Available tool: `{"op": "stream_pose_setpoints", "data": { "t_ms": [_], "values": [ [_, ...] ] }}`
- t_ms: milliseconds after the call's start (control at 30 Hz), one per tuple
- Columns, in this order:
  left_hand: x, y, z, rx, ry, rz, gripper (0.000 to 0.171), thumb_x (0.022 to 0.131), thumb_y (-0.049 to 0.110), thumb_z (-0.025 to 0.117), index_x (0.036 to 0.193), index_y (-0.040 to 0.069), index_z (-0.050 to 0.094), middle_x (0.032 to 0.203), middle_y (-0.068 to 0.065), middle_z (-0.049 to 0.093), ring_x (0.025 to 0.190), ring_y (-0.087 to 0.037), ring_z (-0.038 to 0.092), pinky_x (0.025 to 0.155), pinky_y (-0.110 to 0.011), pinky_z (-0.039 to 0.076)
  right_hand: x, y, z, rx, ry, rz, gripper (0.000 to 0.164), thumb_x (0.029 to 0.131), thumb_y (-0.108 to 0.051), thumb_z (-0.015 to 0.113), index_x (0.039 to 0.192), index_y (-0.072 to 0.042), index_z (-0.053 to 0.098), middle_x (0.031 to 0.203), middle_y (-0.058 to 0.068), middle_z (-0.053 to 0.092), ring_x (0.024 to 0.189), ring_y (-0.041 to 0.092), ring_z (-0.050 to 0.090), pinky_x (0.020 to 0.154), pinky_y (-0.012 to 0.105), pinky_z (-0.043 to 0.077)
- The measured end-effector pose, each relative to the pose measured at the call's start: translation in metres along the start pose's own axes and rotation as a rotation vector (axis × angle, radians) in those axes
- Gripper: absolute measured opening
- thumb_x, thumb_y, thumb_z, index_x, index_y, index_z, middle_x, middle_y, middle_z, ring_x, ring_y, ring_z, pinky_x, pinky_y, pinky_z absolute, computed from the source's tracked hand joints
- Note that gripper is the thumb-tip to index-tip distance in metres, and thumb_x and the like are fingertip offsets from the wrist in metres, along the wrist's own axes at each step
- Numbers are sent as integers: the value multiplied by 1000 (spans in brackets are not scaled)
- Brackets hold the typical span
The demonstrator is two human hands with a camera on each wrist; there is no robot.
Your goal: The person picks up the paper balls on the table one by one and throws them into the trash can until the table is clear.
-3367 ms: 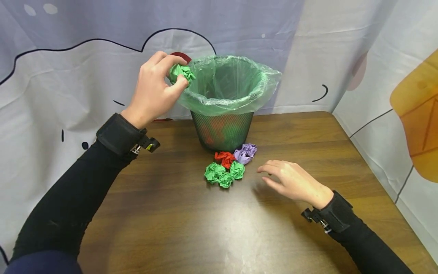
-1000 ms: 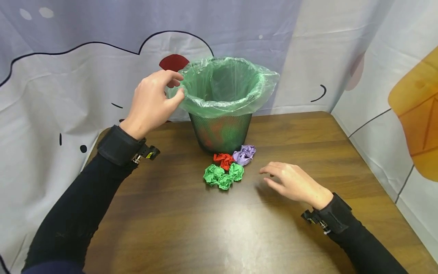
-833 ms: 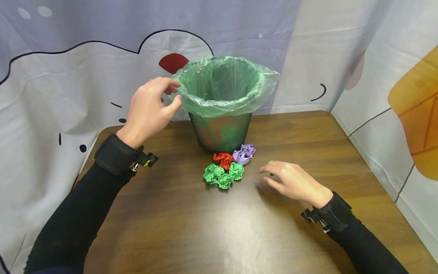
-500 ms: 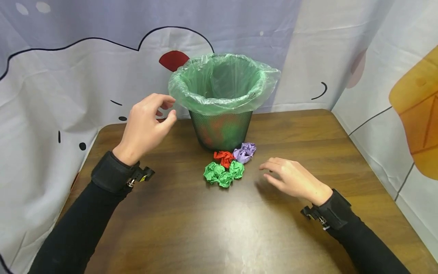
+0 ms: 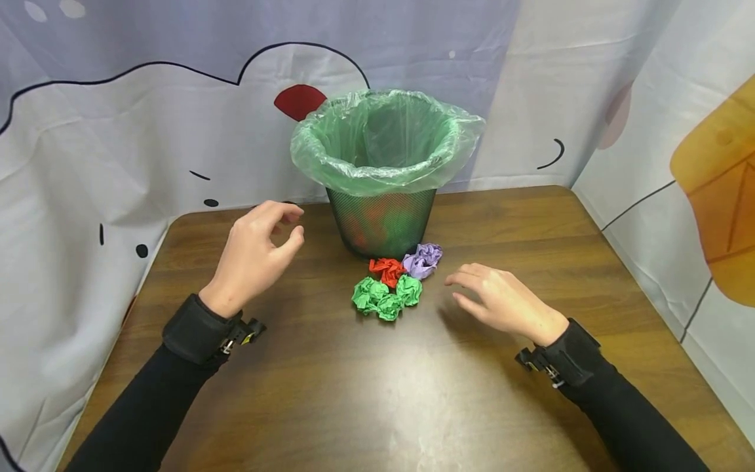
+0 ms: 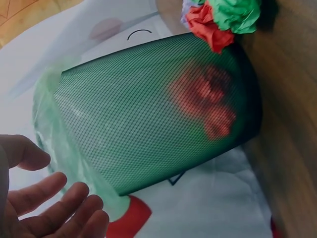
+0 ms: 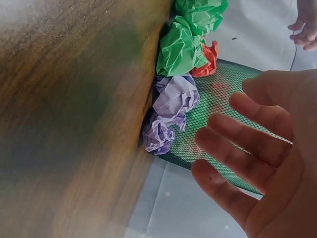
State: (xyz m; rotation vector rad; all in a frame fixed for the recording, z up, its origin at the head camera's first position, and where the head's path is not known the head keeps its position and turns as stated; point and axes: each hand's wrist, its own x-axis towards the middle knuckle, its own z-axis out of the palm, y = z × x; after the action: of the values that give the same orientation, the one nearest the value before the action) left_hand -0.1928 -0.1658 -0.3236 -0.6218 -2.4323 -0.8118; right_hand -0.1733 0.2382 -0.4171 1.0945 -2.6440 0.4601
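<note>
My left hand (image 5: 253, 255) hovers over the table left of the mesh wastebasket (image 5: 380, 223), fingers loosely bent and holding nothing. To the right of the paper balls, my right hand (image 5: 504, 301) stays low with relaxed fingers, also holding nothing. Between the hands, in front of the basket, lie crumpled paper balls: several green ones (image 5: 386, 300), a red one (image 5: 388, 271) and purple paper (image 5: 422, 261). The right wrist view shows the purple paper (image 7: 173, 96) as two lumps near my fingers. Red paper (image 6: 205, 99) shows through the mesh in the left wrist view.
A green plastic liner (image 5: 377, 180) folds over the basket's rim. The brown wooden table (image 5: 354, 393) reaches back to a printed curtain (image 5: 147, 131), with another curtain side (image 5: 649, 164) along the right edge.
Earlier my left hand held a green paper ball at the basket's rim; that ball is gone from it. The hand has since come down toward the table. The right hand has barely moved.
</note>
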Motion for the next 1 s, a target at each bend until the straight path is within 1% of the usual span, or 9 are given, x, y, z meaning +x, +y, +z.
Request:
{"op": "stream_pose_setpoints", "data": {
  "t_ms": [233,467,667,800,1000],
  "values": [
    [-12,-2,12,3,-35,-4,21,91,12,62,111,11,69,105,-3,68,96,-19,63,82,-34,49,7,5,0,-8,-22,33,28,96,-23,66,121,-10,68,113,2,68,105,19,66,84,43,57],
    [-24,-3,23,2,-77,-26,21,92,15,62,112,11,69,105,-3,68,99,-19,63,81,-38,50,19,14,2,-17,-50,61,38,95,-24,67,130,-10,63,127,6,64,119,24,60,93,48,54],
    [-29,-4,25,0,-98,-64,22,93,17,62,114,12,69,107,-2,67,101,-22,63,78,-38,50,26,23,4,-32,-67,53,46,93,-22,70,136,-9,59,134,9,59,124,27,56,98,48,51],
    [-32,-6,24,9,-107,-76,22,93,17,62,115,13,69,107,0,66,100,-20,63,77,-37,50,33,29,6,-26,-83,53,50,90,-19,73,138,-9,58,136,10,57,124,28,55,99,48,50],
    [-38,-9,24,17,-98,-89,22,94,15,62,115,14,69,107,2,66,98,-17,62,75,-35,49,42,37,9,-5,-111,44,57,88,-14,75,141,-8,56,139,17,55,126,33,54,103,51,47]
  ]
}}
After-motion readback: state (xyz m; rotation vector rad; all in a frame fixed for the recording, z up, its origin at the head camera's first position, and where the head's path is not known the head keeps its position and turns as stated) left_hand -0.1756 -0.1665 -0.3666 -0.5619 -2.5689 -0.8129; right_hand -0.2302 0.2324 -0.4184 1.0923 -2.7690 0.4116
